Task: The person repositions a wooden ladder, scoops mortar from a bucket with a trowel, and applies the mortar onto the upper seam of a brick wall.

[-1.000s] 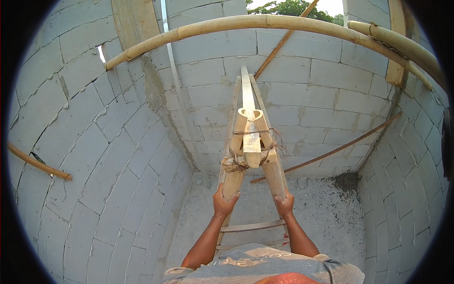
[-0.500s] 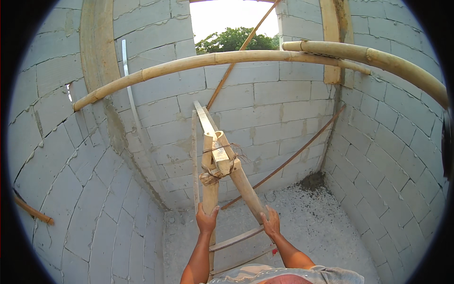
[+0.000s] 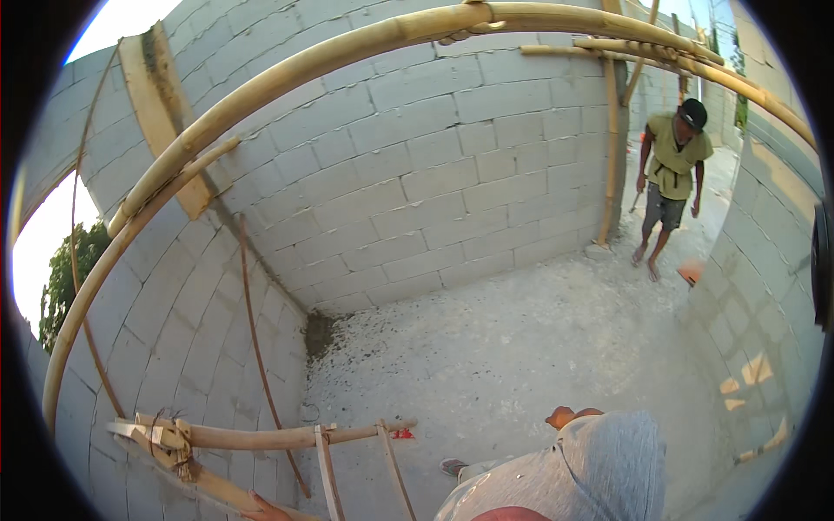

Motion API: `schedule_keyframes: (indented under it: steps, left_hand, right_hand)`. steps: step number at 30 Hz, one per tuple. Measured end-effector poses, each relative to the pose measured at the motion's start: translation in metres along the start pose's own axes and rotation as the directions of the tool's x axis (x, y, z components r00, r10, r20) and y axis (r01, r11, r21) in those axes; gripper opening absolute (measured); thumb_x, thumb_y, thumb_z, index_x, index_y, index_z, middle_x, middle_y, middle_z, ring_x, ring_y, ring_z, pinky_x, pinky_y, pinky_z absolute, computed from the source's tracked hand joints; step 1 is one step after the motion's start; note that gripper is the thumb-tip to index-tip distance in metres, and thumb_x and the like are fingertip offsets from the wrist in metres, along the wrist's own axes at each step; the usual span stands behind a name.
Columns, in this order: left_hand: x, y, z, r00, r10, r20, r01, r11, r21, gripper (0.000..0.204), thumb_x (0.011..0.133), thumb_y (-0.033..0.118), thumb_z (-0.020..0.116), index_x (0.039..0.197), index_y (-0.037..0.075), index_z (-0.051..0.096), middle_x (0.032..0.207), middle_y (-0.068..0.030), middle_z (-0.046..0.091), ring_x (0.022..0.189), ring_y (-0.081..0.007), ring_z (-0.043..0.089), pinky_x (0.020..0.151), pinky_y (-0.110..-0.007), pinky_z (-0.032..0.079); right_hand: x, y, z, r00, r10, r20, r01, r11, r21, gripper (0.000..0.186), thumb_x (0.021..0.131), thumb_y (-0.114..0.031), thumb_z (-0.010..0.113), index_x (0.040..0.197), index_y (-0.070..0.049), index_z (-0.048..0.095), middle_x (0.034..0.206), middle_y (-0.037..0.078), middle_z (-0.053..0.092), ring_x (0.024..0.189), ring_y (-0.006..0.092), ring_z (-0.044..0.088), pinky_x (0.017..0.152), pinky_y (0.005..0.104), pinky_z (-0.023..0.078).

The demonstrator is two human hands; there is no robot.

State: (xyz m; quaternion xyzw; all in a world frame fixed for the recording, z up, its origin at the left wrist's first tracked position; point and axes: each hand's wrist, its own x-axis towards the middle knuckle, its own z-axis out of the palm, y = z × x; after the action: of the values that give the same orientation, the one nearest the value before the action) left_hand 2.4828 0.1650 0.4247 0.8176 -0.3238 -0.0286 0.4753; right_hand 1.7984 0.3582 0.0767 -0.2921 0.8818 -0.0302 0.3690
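A bamboo ladder [image 3: 261, 437] with flat wooden rungs leans at the lower left, its poles bound together with ties around wooden pieces at the top. My left hand [image 3: 268, 508] lies on the nearer pole at the lower edge, fingers closed around it; most of this hand is cut off. The farther pole has no hand on it. A small part of my right hand or forearm [image 3: 562, 417] shows beyond my grey shirt, away from the ladder. Its fingers cannot be made out.
Grey block walls [image 3: 417, 165] surround the rough concrete floor [image 3: 512, 347]. Long bamboo poles [image 3: 347, 59] cross overhead. A person [image 3: 673, 165] in a cap stands by the opening at the far right, holding a thin tool. Dark rubble [image 3: 320, 334] lies in the corner.
My view has swung right, so the ladder now sits at the lower left. My right hand has come off the ladder's right pole. The doorway and another person have come into view.
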Motion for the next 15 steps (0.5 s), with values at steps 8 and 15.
schedule_keyframes:
  steps: [8,15]
  left_hand:
    - [-0.059,-0.059,0.076,0.893,0.357,-0.273,-0.346,0.934,0.088,0.074,0.093,0.027,0.068,0.147,-0.01,0.034,0.139,-0.0396,0.043,0.128,-0.053,0.045,0.108,-0.057,0.038]
    - [-0.318,-0.142,0.141,0.684,0.129,0.718,-0.084,0.992,-0.098,0.067,0.088,0.021,0.07,0.144,-0.005,0.043,0.138,-0.0287,0.05,0.123,-0.0395,0.054,0.103,-0.049,0.043]
  right_hand:
    - [-0.081,0.191,0.124,0.984,-0.047,0.171,0.032,0.996,0.087,0.05,0.091,-0.047,0.061,0.126,-0.012,0.069,0.116,0.016,0.072,0.106,0.0349,0.069,0.095,0.0426,0.053]
    - [-0.117,0.211,0.072,1.0,-0.007,-0.007,0.008,0.971,0.241,0.048,0.086,-0.05,0.065,0.108,-0.01,0.076,0.113,0.016,0.073,0.107,0.0351,0.068,0.09,0.0429,0.054]
